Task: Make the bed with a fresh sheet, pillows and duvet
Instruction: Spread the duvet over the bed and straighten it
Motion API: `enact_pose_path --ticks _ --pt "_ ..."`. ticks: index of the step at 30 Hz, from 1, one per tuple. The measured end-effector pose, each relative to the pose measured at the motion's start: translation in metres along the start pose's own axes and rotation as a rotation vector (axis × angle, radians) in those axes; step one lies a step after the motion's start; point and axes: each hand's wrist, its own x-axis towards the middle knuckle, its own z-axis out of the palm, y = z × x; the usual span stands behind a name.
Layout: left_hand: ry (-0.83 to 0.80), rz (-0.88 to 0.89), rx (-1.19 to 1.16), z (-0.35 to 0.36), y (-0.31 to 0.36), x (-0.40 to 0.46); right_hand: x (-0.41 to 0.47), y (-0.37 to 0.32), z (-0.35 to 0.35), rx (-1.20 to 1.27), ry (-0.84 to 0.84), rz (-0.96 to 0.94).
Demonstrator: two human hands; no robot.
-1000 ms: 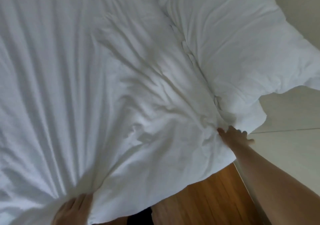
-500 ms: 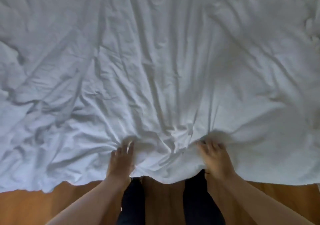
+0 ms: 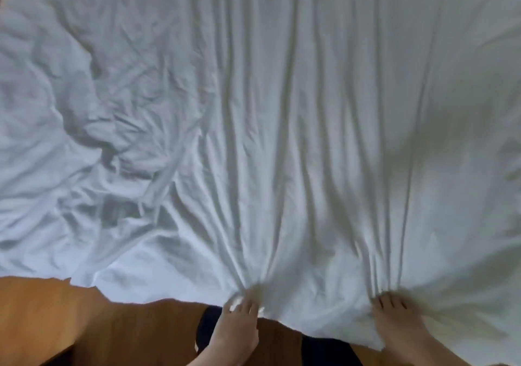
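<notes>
Both hands grip the near hem of the white duvet (image 3: 282, 140). Left hand (image 3: 235, 329): fingers curled into a bunched fold of cloth at the hem, thumb side blurred, so the exact finger count on the fabric cannot be told. Right hand (image 3: 394, 326): fingers curled down into the cover, knuckles up, gathering a second bunch of cloth just beside the hem's drooping corner. The two grips stand apart, with a slack span of hem between them.

From each grip, long straight creases fan away across the cover toward the far side, tight and parallel through the middle and right of the bed. The left part of the cover is different: heavily crumpled, with deep irregular folds and a raised rumpled mound. The fabric is plain white, with grey shadow across the right portion.

Edges: the near hem runs unevenly, higher on the left, dipping lower between and to the right of the hands, where it hangs over the bed side. The cover fills the view to the top and right borders; its far and right edges are out of sight.

Open room: wooden floor (image 3: 70, 317) shows below the hem on the left and between the forearms. Dark trouser legs (image 3: 324, 351) stand on it, close against the bed side.
</notes>
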Motion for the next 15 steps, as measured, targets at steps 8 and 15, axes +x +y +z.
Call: enact_pose_path --ticks 8,15 --pt "0.739 -0.961 -0.682 -0.056 -0.19 -0.011 0.038 -0.23 -0.143 0.236 -0.137 -0.158" --pt "0.518 -0.925 -0.66 -0.076 -0.402 -0.002 0.136 -0.431 -0.199 0.274 0.158 -0.252"
